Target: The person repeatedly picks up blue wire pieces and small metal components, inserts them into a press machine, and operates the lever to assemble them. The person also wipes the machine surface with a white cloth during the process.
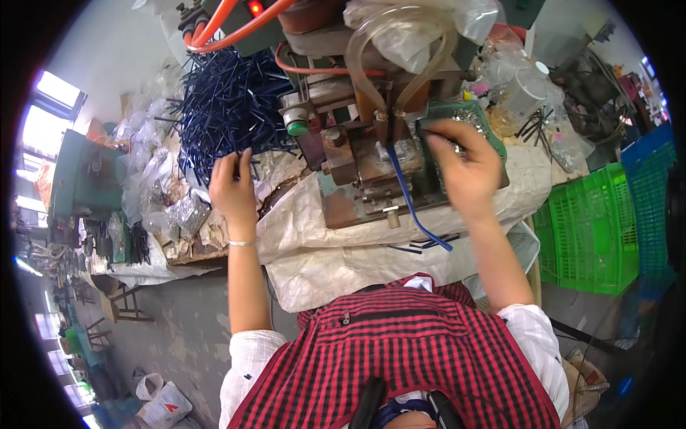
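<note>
My left hand [232,187] rests at the near edge of a big heap of dark blue strips [227,106], fingers closed around one or two of them. My right hand [464,166] reaches into a green tray of small shiny metal pieces [471,118] beside a small rusty press machine [364,154], fingertips pinched on something small. One blue strip [411,200] hangs out of the machine's front toward me, its lower end free.
The bench is covered with white woven sacking [314,250]. Clear hoses [400,43] and orange cables [214,25] run above the machine. Plastic bags and a clear jar [525,89] stand at the right. Green [593,229] and blue crates [650,186] stack beside the bench.
</note>
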{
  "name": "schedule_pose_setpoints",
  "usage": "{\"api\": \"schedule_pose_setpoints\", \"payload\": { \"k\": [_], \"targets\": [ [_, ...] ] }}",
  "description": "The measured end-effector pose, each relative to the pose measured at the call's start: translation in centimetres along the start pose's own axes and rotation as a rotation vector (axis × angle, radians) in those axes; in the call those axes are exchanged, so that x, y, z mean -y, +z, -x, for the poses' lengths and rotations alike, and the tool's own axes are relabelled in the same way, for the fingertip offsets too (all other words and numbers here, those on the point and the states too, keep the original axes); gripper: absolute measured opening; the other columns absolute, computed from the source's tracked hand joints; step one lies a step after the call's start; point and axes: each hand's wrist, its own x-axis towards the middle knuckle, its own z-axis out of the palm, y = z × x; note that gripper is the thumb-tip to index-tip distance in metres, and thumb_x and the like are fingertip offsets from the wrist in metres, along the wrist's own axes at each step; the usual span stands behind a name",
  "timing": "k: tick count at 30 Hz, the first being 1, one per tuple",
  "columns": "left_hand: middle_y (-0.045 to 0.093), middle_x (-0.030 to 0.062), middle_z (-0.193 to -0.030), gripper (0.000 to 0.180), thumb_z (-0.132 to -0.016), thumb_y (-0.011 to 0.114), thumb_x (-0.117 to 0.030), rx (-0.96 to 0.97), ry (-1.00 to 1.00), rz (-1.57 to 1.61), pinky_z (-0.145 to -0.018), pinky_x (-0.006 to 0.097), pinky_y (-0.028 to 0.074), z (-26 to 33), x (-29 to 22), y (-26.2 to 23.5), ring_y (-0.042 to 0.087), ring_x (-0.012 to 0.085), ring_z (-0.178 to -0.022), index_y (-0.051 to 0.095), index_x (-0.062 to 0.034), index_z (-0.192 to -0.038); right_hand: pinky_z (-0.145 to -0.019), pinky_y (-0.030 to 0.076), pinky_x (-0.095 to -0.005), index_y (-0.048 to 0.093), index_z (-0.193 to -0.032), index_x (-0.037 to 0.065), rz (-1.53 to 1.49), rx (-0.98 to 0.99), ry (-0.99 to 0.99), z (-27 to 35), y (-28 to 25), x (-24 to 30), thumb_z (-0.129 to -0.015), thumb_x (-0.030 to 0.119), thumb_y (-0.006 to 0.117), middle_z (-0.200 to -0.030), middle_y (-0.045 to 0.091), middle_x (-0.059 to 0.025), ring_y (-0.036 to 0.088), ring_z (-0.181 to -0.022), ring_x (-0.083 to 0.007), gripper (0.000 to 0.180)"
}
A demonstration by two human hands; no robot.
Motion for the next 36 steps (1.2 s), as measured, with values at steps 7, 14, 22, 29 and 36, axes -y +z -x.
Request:
{"api": "schedule_pose_setpoints", "payload": {
  "k": [7,14,22,29,36],
  "targets": [
    [0.069,0.0034,-0.082,0.005,-0.096,0.071,-0.002,-0.009,-0.339,0.66,-0.063,0.021,0.049,4.1,-6.8,-0.8,0.064,0.0057,-0.074,0.068,0.0018,-0.093,-0.088,0.051,-0.0272,0.061,-0.12,-0.003,-0.227,-0.02,-0.092,2.5,5.2,0.7,-0.088,-0.002,0.072,-0.095,0.071,-0.0053,0.065,-0.095,-0.0123,0.033],
    [0.075,0.0158,-0.092,0.028,-0.078,0.083,0.004,-0.072,0.425,0.618,-0.065,0.031,0.058,-1.4,-15.8,-5.7,0.074,0.0227,-0.078,0.069,-0.0018,-0.102,-0.09,0.051,-0.0268,0.051,-0.133,-0.005,-0.371,0.047,0.038,2.2,5.8,4.2,-0.089,-0.005,0.067,-0.097,0.073,-0.008,0.065,-0.095,-0.0124,0.047],
    [0.072,0.0101,-0.102,0.023,-0.075,0.086,-0.015,0.031,0.803,0.523,-0.05,0.025,0.046,1.0,-19.6,-1.6,0.059,0.0115,-0.058,0.071,-0.0084,-0.091,-0.109,0.044,-0.0496,0.074,-0.111,0.007,0.986,-0.041,-0.384,-0.4,-3.1,-2.6,-0.083,0.016,0.074,-0.126,0.066,-0.0236,0.055,-0.129,-0.0427,0.03],
    [0.074,0.0076,-0.099,0.034,-0.071,0.09,-0.01,0.033,0.817,0.564,-0.047,0.027,0.045,1.2,-19.5,-0.4,0.06,0.0121,-0.057,0.069,-0.0091,-0.096,-0.098,0.048,-0.0489,0.072,-0.103,0.007,1.016,-0.088,-0.49,-0.5,-5.9,-6.6,-0.083,0.015,0.073,-0.126,0.066,-0.0153,0.057,-0.127,-0.0361,0.022],
    [0.076,0.013,-0.109,0.03,-0.072,0.083,-0.003,0.127,0.583,0.538,-0.053,0.031,0.049,3.8,-17.5,-3.8,0.065,0.0188,-0.064,0.074,-0.0062,-0.1,-0.082,0.053,-0.0435,0.071,-0.096,0.004,0.84,-0.197,-0.403,-1.5,-4.9,-7.1,-0.087,0.015,0.072,-0.097,0.071,-0.0153,0.068,-0.095,-0.0341,0.015]
  ]
}}
